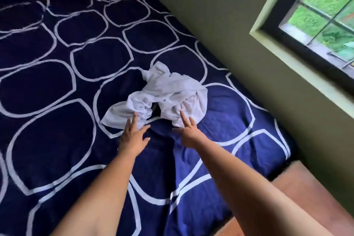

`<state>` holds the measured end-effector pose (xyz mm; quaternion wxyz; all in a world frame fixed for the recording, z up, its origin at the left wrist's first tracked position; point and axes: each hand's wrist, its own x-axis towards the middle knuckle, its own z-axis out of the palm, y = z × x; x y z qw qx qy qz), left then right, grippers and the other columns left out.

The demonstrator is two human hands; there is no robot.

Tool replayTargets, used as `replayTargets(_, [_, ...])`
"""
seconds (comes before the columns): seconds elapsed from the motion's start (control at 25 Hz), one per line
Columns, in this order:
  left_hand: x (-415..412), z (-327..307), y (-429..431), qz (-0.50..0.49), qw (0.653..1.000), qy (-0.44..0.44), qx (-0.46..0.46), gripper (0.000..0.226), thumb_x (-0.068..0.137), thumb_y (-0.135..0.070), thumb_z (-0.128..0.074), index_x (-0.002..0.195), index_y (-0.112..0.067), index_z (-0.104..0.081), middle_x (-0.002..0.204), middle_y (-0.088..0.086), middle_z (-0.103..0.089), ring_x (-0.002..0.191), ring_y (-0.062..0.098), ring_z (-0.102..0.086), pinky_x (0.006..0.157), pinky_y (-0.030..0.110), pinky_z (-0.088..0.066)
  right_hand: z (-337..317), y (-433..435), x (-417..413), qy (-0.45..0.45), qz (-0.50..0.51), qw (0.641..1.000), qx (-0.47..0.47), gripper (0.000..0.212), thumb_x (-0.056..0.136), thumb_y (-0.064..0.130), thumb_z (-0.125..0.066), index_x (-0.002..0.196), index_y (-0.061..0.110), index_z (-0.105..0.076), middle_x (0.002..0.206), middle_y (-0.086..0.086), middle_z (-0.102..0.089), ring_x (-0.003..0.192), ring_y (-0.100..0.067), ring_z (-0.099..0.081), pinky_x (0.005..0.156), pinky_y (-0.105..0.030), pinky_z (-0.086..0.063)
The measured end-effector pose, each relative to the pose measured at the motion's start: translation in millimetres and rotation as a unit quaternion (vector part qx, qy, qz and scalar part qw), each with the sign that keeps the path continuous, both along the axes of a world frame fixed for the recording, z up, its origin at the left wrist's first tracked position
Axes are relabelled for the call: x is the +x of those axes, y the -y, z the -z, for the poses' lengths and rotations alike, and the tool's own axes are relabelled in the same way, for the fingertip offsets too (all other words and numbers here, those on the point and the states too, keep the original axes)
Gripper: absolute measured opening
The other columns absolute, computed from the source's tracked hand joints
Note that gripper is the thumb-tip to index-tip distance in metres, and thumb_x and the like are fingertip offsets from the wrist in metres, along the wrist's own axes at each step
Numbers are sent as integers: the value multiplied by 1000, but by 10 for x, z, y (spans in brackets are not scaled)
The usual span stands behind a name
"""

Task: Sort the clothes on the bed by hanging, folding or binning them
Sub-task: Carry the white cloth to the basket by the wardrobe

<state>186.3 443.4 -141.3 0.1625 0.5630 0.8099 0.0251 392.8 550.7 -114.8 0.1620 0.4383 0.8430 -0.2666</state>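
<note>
- Navy bedding [47, 86] with white rounded outlines fills the left and middle of the frame. It lies mostly flat, rumpled only at the lower right, with wide open fabric to the left of the heap and above it.
- Olive-green wall [220, 15] runs diagonally from top centre to the right edge and closes off the bed's right side. Little room is left between the heap and the wall.
- Dark-framed window [325, 11] sits in the upper right, set into the wall, with green grass beyond the panes.
- Wooden surface [298, 188] shows in the lower right, beside the bed's corner.
- White garment [168, 94] lies crumpled just right of the frame's centre, alone on the bedding. Its long axis runs from a flat flap at the lower left towards the right, and a twisted end points up the frame. What kind of garment it is cannot be told.
- Left hand [134, 136] reaches in from below with fingers straight and spread, its fingertips over the flap's near edge, gripping nothing.
- Right hand [188, 133] is likewise spread. Its forefinger lies over the heap's near right edge, and it pinches no cloth.
</note>
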Motion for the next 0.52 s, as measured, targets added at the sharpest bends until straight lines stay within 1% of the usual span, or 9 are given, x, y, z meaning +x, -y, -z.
replayTargets(0.08, [-100,123,-290,-10,996,6,91,41,81,-17,-73,121,-22,-65,150,17,-33,133,39,-37,98,48,-45,189,-156,-141,-4,-8,999,47,62,84,5,-53,135,41,-49,158,4,19,146,-32,12,109,-45,-33])
replayTargets(0.12, [-123,143,-387,-43,992,31,117,34,80,-12,-71,113,-18,-68,136,14,-50,121,35,-50,93,44,-48,248,-231,-197,-12,-8,998,67,57,85,8,-53,133,38,-51,160,0,8,146,-32,7,110,-43,-32])
replayTargets(0.16, [-134,145,-429,-94,985,71,128,25,81,-9,-68,105,-16,-71,121,10,-61,108,31,-58,86,39,-49,290,-291,-235,-25,-3,996,83,52,85,8,-53,130,34,-56,159,-4,-12,146,-32,-7,108,-40,-33])
replayTargets(0.2, [-126,128,-430,-147,973,111,137,16,83,-8,-66,96,-14,-71,106,7,-66,96,28,-61,79,34,-47,312,-338,-249,-37,7,995,93,47,83,7,-53,123,29,-63,149,-8,-34,139,-32,-27,103,-37,-37])
replayTargets(0.24, [-107,104,-382,-182,963,142,141,8,84,-8,-64,87,-13,-69,94,4,-66,85,26,-60,72,31,-43,309,-363,-239,-51,25,994,97,40,81,4,-54,114,21,-69,132,-11,-51,125,-32,-45,96,-34,-41])
replayTargets(0.28, [-68,73,-305,-188,960,156,133,6,84,-10,-63,81,-15,-65,85,1,-63,78,23,-58,68,29,-40,276,-354,-223,-66,42,992,94,33,78,0,-55,103,13,-72,116,-13,-60,110,-33,-55,88,-32,-43])
replayTargets(0.36, [-35,90,-91,-151,963,224,23,10,86,-12,-58,82,-20,-57,81,-1,-61,76,21,-57,67,27,-41,175,-230,-177,-116,51,987,96,21,76,-3,-55,87,3,-71,96,-20,-64,90,-37,-61,81,-35,-46])
replayTargets(0.44, [-64,80,176,-74,942,257,-201,13,91,-13,-50,93,-21,-59,92,1,-62,87,21,-58,76,26,-43,43,86,-108,-133,38,985,105,16,79,3,-50,80,-2,-65,84,-26,-63,79,-41,-60,73,-40,-47])
replayTargets(0.52, [-112,20,542,4,898,152,-412,32,90,-30,-42,114,-22,-62,117,4,-63,108,22,-57,94,28,-40,-93,644,-54,-64,27,998,9,22,87,13,-46,89,2,-65,95,-24,-65,89,-39,-61,74,-38,-43])
